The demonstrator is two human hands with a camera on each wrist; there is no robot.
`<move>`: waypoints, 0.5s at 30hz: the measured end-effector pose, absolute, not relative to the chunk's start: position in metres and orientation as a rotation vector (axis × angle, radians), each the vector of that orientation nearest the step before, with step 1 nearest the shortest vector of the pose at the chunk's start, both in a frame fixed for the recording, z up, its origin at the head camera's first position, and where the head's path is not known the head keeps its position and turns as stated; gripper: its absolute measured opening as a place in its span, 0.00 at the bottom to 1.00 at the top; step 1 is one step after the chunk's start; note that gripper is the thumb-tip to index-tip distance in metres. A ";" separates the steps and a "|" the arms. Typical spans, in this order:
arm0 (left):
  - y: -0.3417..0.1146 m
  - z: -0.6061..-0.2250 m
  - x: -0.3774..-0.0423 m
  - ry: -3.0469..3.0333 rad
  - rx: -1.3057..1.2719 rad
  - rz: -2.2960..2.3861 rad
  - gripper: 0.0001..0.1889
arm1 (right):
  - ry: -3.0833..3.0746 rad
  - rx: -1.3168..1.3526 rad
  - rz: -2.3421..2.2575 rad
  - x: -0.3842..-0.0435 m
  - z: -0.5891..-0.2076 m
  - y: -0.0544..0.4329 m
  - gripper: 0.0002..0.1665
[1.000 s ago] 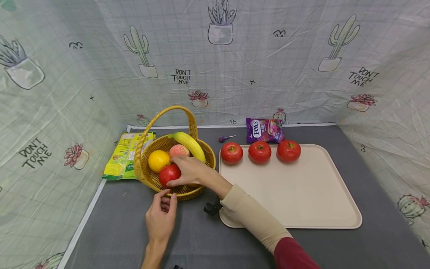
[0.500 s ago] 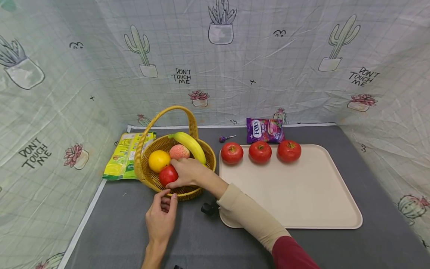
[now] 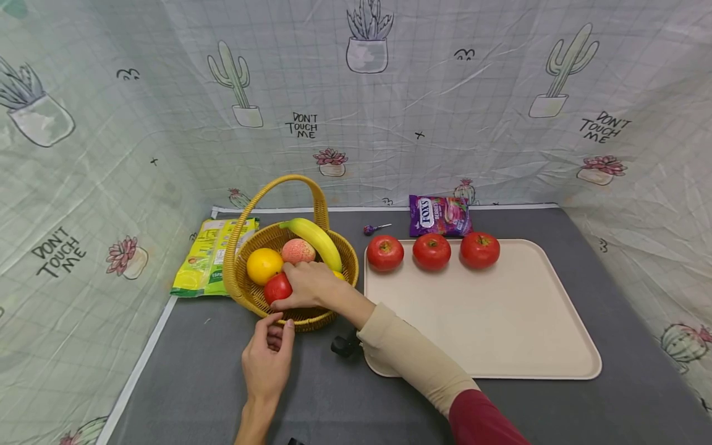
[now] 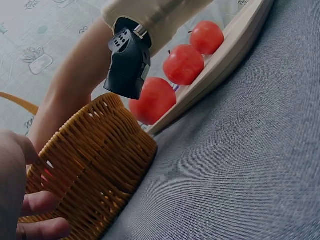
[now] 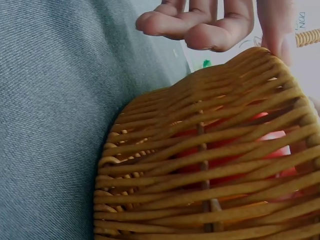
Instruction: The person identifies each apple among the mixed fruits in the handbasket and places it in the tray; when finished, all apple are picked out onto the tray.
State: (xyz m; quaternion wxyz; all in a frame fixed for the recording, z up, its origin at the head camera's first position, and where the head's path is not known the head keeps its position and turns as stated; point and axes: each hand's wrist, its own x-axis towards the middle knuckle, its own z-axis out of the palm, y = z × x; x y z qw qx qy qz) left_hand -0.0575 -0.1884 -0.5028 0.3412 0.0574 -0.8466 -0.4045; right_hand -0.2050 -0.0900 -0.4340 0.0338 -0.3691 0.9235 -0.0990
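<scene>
My right hand reaches into the woven basket and holds a red apple near its front side. Through the weave, red of the apple shows in the right wrist view. My left hand is at the basket's front, thumb and index fingertip right at the rim, other fingers loosely curled outside the wall. Around the apple lie an orange, a pinkish peach and a banana. The right fingertips are partly hidden by the apple and basket.
A beige tray stands right of the basket, with three red apples along its back edge. Behind are a purple candy bag and a lollipop. A yellow-green packet lies left. The basket handle arches high.
My right hand has shifted slightly left and deeper over the apple, covering more of it. The left hand and the tray's apples stay in place.
</scene>
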 end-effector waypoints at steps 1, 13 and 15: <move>-0.188 -0.503 -0.058 -2.200 0.149 -1.051 0.11 | 2.847 -1.135 -0.301 -0.205 -0.435 -0.090 0.41; -0.188 -0.503 -0.058 -2.207 0.153 -1.045 0.11 | 2.820 -1.165 -0.448 -0.204 -0.425 -0.082 0.47; -0.188 -0.503 -0.058 -2.206 0.151 -1.043 0.11 | 2.808 -1.172 -0.502 -0.204 -0.424 -0.079 0.47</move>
